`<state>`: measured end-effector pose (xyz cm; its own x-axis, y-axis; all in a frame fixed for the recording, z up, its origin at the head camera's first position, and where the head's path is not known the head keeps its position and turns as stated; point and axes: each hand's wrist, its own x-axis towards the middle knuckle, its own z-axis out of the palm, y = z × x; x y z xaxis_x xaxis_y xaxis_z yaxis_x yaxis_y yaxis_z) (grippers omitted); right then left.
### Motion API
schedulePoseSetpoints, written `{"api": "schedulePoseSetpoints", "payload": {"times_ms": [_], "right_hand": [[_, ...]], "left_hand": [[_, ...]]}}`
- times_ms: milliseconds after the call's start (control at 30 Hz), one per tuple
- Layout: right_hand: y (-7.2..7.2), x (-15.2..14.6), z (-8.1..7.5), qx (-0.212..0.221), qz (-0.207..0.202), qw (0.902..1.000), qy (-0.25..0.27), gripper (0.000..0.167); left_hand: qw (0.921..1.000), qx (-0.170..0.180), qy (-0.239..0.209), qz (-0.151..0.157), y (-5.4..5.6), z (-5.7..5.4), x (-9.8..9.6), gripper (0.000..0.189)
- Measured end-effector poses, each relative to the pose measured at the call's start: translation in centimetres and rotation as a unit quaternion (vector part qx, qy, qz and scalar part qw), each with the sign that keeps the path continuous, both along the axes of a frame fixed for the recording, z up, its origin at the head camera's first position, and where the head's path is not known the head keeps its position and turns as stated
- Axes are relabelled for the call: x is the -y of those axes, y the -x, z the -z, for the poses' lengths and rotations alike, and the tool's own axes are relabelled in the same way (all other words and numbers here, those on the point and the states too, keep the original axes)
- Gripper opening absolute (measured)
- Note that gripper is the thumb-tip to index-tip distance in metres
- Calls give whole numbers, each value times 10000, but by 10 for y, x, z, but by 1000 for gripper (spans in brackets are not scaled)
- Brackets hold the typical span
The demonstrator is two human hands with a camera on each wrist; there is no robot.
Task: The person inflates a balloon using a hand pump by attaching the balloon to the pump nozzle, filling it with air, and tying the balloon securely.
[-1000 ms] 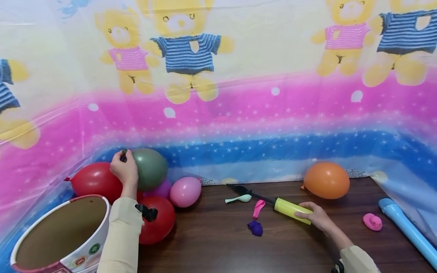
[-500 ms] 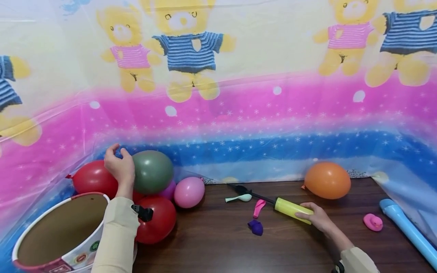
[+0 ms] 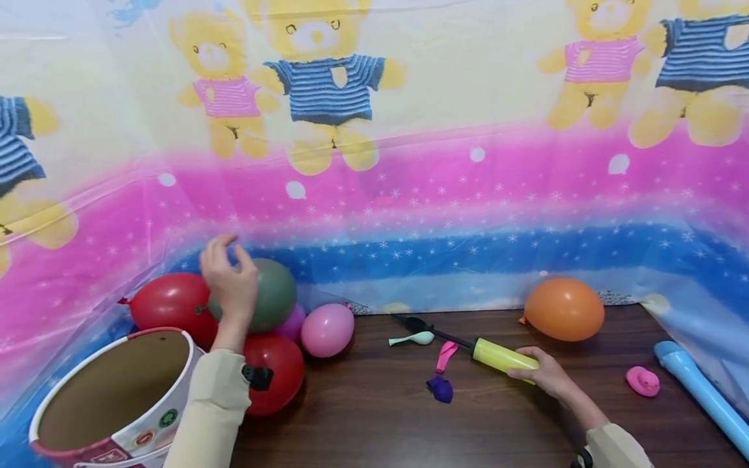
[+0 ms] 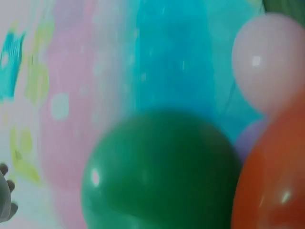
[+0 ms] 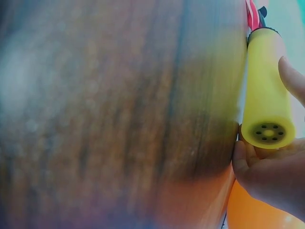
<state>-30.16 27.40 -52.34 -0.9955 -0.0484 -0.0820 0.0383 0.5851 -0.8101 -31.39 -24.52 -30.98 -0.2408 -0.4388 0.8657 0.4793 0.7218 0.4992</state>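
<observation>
My left hand (image 3: 230, 276) is raised in front of the dark green balloon (image 3: 275, 296), its fingers loosely bent with nothing between them. The green balloon's knot shows to the left of the wrist. Around it lie a red balloon (image 3: 170, 305), a second red balloon (image 3: 277, 374), a purple one (image 3: 292, 323) and a pink one (image 3: 328, 330). On the right, my right hand (image 3: 547, 376) grips the yellow barrel of a balloon pump (image 3: 500, 356) lying on the table. The right wrist view shows the thumb (image 5: 291, 78) on one side of the barrel and fingers beneath.
A large white bucket (image 3: 190, 364) stands at the front left. Uninflated balloons, mint (image 3: 418, 338), pink (image 3: 446, 355) and purple (image 3: 441, 389), lie near the pump. Further right are an orange balloon (image 3: 564, 310), a pink rubber duck (image 3: 642, 381) and a light blue tube (image 3: 702, 393).
My left hand has let go of the green balloon's knot, drawn back to the left, then moved up and right. The green balloon has settled slightly rightward. The right hand keeps its place.
</observation>
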Motion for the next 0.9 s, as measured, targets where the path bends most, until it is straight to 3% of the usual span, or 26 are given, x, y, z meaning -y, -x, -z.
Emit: {"api": "schedulePoseSetpoints", "payload": {"times_ms": [133,267,367,467,567,700,767,833,900], "right_hand": [[1,-1,-1,29,30,10000,9,71],[1,-2,0,45,34,10000,12,72],[1,-2,1,64,51,10000,35,71],[0,-4,2,93,89,9999,43,72],[1,-6,2,112,102,9999,49,72],[2,-6,2,153,142,9997,94,72],[2,-6,2,177,142,9997,118,72],[3,-5,4,202,153,9996,127,72],[3,-6,6,217,157,9995,141,72]], "left_hand": [[9939,87,748,808,1,16,-35,17],[9807,405,1272,1430,6,44,-67,17],[9678,669,1533,1880,10,71,-88,17],[9485,1256,1657,2390,14,99,-108,18],[9155,2223,1642,2925,17,125,-123,18],[8507,3734,1446,3406,23,156,-134,25],[8264,4235,1444,3418,27,170,-136,28],[8112,4523,1451,3411,31,182,-138,30],[8060,4632,1474,3379,34,191,-140,32]]}}
